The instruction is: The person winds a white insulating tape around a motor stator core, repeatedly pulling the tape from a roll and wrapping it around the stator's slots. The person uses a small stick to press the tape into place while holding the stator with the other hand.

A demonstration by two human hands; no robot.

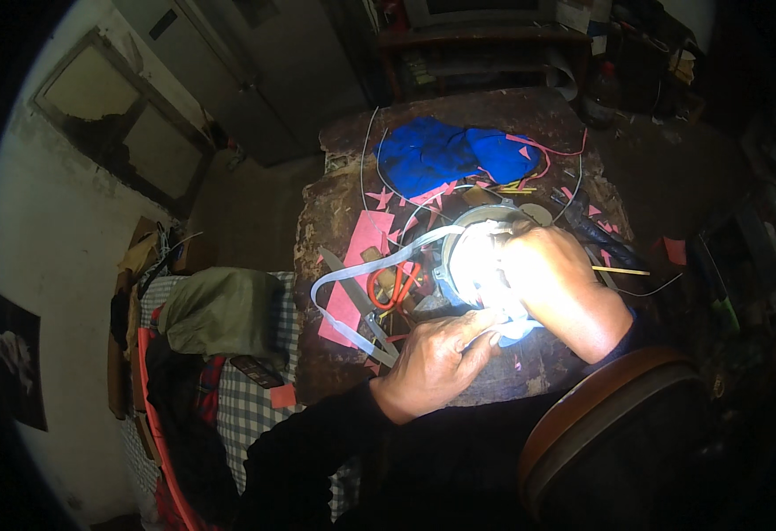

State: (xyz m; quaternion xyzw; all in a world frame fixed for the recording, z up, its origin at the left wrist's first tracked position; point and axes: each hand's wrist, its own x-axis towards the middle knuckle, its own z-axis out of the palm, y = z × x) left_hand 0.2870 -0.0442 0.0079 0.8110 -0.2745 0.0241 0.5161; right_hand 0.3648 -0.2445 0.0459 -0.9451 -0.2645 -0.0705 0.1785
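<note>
On the dark worn tabletop stands a round metal housing (448, 265), its middle washed out by strong light. My right hand (547, 270) reaches over it from the right, fingers at its inside, where glare hides them. Just in front of the housing, my left hand (441, 358) is closed, thumb and forefinger pinched together at the lit edge. A whitish flat strip (335, 281) runs from the housing, loops out to the left and comes back into this hand. Pale blue-white material (521, 331) shows between the hands. Red-handled scissors (394, 290) lie left of the housing.
A pink sheet (366, 239) and small pink scraps (379, 196) lie about the table. Blue cloth (441, 150) is bunched at the far side, with thin wires around it. A yellow stick (620, 271) lies at right. A green bag (224, 310) rests on checked cloth at left.
</note>
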